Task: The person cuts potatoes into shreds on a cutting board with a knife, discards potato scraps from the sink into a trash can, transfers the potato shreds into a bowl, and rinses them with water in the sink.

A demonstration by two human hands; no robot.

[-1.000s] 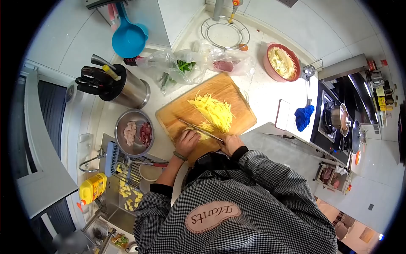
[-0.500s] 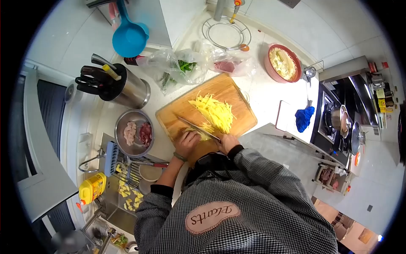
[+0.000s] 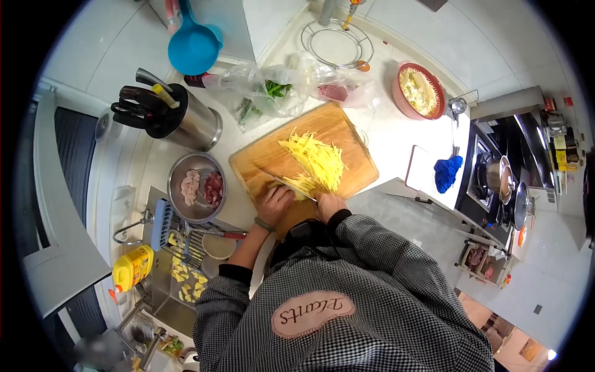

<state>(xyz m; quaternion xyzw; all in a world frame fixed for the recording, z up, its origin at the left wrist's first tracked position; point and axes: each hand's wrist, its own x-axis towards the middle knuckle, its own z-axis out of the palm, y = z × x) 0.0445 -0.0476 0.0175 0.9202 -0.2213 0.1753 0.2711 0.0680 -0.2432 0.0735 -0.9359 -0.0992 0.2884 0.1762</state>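
Note:
My right hand point(image 3: 330, 206) is closed round the handle of a kitchen knife point(image 3: 286, 184), whose blade crosses the near part of the wooden cutting board point(image 3: 260, 162). Curled fingers of my left hand point(image 3: 276, 203) press on pale yellow potato slices point(image 3: 299, 194) beside the blade, mostly hidden under the hand. Just beyond the knife lies a heap of yellow potato shreds point(image 3: 316, 162), with some finer strips close to the blade.
Left of the board are a metal bowl point(image 3: 197, 214) of raw meat and a knife block point(image 3: 192, 124). Plastic bags point(image 3: 257, 93) with greens and meat lie behind it. A red basket point(image 3: 403, 102) stands at the back right. The sink point(image 3: 170, 307) holds yellow peelings.
The knife blade has shifted slightly with my right hand beside my left fingers. The whole view has moved a little; the shreds and the board stay in place.

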